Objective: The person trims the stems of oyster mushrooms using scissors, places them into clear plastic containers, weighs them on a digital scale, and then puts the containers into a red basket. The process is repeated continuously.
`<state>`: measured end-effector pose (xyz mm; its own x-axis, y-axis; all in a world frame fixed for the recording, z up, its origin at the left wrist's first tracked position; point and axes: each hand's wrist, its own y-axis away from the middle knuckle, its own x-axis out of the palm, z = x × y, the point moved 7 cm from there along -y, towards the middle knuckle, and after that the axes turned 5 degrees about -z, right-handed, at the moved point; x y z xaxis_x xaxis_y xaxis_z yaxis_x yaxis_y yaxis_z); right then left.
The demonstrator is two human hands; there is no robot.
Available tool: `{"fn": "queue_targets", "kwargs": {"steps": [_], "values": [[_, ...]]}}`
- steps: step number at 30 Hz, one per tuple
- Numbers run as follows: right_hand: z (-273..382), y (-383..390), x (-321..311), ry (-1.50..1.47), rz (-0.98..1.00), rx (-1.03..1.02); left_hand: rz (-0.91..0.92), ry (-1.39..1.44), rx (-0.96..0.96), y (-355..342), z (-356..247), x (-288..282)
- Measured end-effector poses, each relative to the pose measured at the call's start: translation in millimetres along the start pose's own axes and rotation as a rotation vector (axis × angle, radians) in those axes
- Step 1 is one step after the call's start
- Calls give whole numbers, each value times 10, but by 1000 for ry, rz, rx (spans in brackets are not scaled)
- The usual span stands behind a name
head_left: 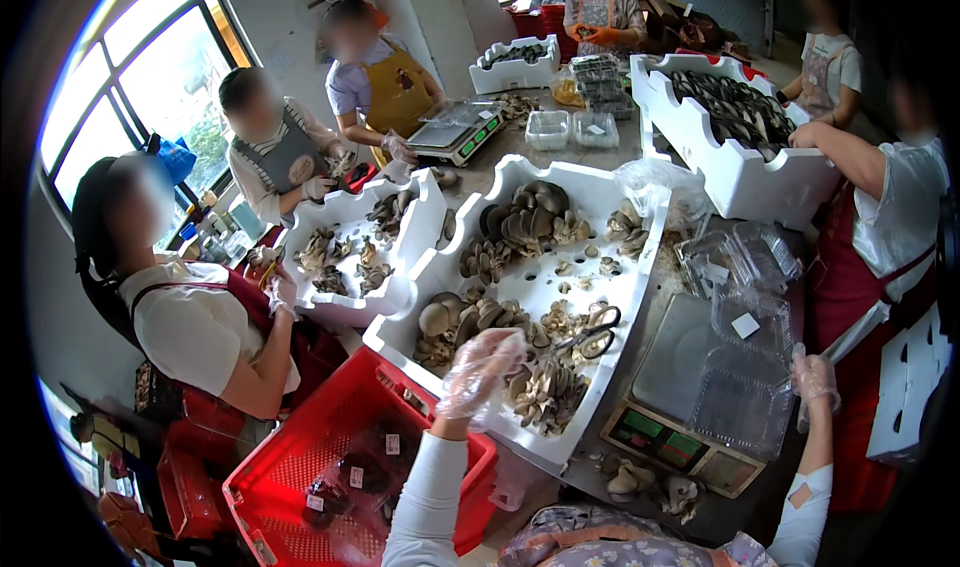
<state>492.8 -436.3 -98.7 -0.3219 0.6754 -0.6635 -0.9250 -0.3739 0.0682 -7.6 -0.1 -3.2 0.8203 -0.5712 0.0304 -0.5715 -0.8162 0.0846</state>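
The wearer's left hand (484, 377), in a clear glove, is above the near side of a white box (646, 252), right by the mushrooms (548, 392). Its fingers are bent toward the palm; I cannot tell whether it grips anything. The right hand (815, 382), gloved too, is at the right edge of an open clear tray (740, 402); I cannot tell whether its fingers close on that edge. The tray lies on a scale (668, 362) on the bench (648, 312).

The mushrooms sit in clumps about the box, with scissors (582, 338) lying among them. More loose mushrooms (630, 479) lie in front of the scale. Left of the box, a red crate (290, 487) holds labelled packs (360, 472). Across the bench, a co-worker in a yellow apron (393, 92) stands by another scale (455, 132); at right, a co-worker's hand (805, 135) touches a box of dark mushrooms (735, 112).
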Motion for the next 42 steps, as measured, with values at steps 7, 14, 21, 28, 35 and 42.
{"fn": "queue_targets", "kwargs": {"steps": [7, 14, 21, 28, 35, 42], "values": [[1514, 551, -225, 337, -262, -313, -178, -172, 37, -632, 98, -870], [2515, 912, 343, 234, -113, -556, -444, -856, 87, -1465, 75, -1287], [3872, 1408, 1450, 95, 152, -917, -395, -1006, -119, -2132, 104, -1063], [4209, 1686, 2544, 287, 304, -1244, -477, -953, -166, -2352, 260, -891], [3849, 1626, 3153, 832, 292, -1287, -498, -1087, -149, -2472, 251, -703], [3772, 1464, 3339, 972, 474, -1216, -507, -1085, -225, -2528, 341, -729]]}}
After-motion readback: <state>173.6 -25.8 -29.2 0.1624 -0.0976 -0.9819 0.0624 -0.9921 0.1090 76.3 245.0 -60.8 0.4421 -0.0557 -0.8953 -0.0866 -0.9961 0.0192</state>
